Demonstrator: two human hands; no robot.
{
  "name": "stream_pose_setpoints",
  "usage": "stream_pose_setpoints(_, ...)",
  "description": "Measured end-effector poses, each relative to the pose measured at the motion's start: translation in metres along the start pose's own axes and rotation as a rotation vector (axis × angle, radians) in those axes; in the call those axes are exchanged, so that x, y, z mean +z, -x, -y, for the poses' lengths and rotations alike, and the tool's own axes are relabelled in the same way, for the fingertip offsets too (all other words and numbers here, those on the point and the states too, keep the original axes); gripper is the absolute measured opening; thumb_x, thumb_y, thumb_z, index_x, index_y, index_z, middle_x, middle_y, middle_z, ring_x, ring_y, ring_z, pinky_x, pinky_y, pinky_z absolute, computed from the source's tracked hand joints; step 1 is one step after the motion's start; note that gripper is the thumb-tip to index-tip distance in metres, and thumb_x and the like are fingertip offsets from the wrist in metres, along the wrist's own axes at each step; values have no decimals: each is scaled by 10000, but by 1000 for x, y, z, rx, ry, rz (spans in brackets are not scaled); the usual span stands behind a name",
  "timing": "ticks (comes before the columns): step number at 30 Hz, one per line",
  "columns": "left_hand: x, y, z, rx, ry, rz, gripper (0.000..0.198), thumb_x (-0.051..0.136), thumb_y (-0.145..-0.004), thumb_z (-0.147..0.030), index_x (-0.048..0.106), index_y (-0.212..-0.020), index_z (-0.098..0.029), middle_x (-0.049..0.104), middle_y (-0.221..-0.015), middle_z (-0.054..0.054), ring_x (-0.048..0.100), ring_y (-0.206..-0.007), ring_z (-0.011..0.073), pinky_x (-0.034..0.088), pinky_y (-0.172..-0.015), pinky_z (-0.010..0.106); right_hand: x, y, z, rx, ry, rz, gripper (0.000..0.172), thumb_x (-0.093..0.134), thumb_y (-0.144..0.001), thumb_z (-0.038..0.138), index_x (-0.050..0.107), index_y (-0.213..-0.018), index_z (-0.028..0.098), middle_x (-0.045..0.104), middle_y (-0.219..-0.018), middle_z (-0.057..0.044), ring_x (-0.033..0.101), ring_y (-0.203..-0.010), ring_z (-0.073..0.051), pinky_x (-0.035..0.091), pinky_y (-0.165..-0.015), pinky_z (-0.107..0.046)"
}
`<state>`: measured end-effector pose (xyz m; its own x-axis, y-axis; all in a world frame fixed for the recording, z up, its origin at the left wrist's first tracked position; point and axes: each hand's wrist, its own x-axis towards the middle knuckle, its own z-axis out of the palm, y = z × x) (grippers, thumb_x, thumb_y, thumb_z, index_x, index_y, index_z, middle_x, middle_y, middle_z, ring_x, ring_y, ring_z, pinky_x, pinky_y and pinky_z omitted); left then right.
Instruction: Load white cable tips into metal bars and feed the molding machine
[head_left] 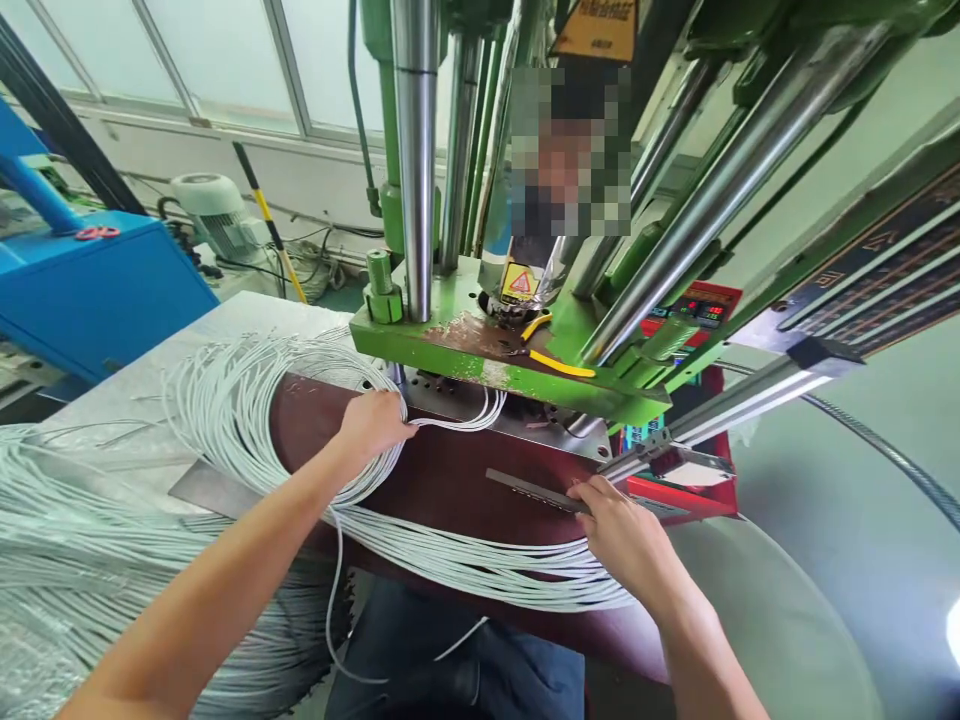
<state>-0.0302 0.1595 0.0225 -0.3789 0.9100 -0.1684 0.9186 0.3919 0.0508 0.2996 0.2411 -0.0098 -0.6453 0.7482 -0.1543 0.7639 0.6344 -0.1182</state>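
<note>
My left hand (373,425) is closed around thin white cables (465,422), whose ends run in a loop under the green press plate (510,365). Beside that hand lies a large coil of white cable (225,410) on the dark red-brown work surface (450,475). In my right hand (626,540), the fingers pinch the near end of a flat grey metal strip (529,488) with small marks or notches along one edge. A bundle of white cable strands (480,565) stretches across the front of the surface, below the strip. One loose cable (330,600) hangs over my lap.
Yellow-handled cutting pliers (559,364) lie on the press plate, between steel columns (416,170). A red control box (705,305) with a lit display stands behind the right side. More white cable (67,540) is piled at left, near a blue cabinet (112,290).
</note>
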Motion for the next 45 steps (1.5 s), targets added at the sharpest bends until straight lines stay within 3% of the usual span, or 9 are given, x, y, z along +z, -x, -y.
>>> stream_pose_setpoints(4, 11, 17, -14, 114, -9, 2, 259, 451, -910, -277, 643, -971, -114, 680, -979, 180, 646, -990, 312, 474, -825, 398, 1, 2, 32, -152, -124, -145, 235, 474, -922, 180, 640, -1088, 185, 648, -1053, -85, 621, -974, -225, 462, -831, -349)
stream_pose_setpoints(9, 20, 39, -36, 259, 21, 40, 232, 399, -922, -168, 621, -962, -113, 668, -964, 185, 641, -969, 311, 473, -818, 414, -1, 2, 62, -329, -158, -14, 265, 423, -984, 286, 637, -856, 195, 659, -884, -56, 621, -862, -201, 436, -763, -321)
stream_pose_setpoints(16, 19, 75, -49, 388, 130, 168, 136, 487, -893, -218, 607, -842, -180, 695, -818, 81, 663, -802, 242, 470, -723, 339, 5, 23, 19, -207, 22, -73, 455, 358, -1002, 437, 617, -724, 187, 630, -755, -80, 598, -785, -236, 396, -725, -354)
stream_pose_setpoints(22, 14, 97, -34, 501, 206, 243, 204, 428, -901, -186, 629, -869, -179, 672, -1005, 95, 625, -955, 232, 449, -865, 354, 1, 40, 1, -70, -44, -15, 458, 350, -991, 495, 583, -742, 191, 650, -751, -51, 606, -734, -202, 373, -652, -311)
stream_pose_setpoints(26, 6, 99, -30, 476, 153, 311, 124, 510, -857, -235, 618, -876, -178, 664, -1012, 110, 618, -938, 262, 448, -850, 389, -8, 27, 7, 15, -79, 18, 421, 372, -982, 494, 600, -794, 195, 650, -722, -32, 615, -686, -189, 365, -595, -286)
stream_pose_setpoints(30, -1, 94, -33, 464, 148, 348, 85, 588, -796, -287, 590, -808, -203, 661, -933, 68, 620, -866, 235, 445, -782, 342, -7, 3, 16, -98, -112, -196, 286, 542, -924, 437, 617, -1027, 181, 653, -991, -78, 614, -931, -225, 456, -777, -327)
stream_pose_setpoints(34, -3, 83, -31, 486, 179, 444, 129, 647, -729, -314, 588, -767, -206, 653, -891, 53, 614, -850, 229, 436, -753, 322, 3, -14, 20, -182, -92, -183, 227, 620, -887, 356, 625, -1032, 181, 633, -974, -82, 596, -966, -236, 465, -848, -370)
stream_pose_setpoints(40, -2, 71, -22, 476, 252, 526, 106, 642, -693, -268, 635, -772, -198, 673, -846, 51, 607, -761, 215, 418, -654, 290, 3, -9, 25, -154, -210, -219, 201, 585, -909, 354, 639, -1003, 185, 651, -998, -89, 603, -992, -242, 488, -831, -372)
stream_pose_setpoints(45, -7, 57, -17, 501, 372, 617, 148, 568, -725, -230, 708, -744, -188, 685, -683, 1, 572, -641, 159, 382, -572, 238, -7, 5, 61, -310, -476, -197, 281, 498, -953, 388, 627, -1096, 183, 671, -1086, -99, 619, -1019, -222, 474, -913, -371)
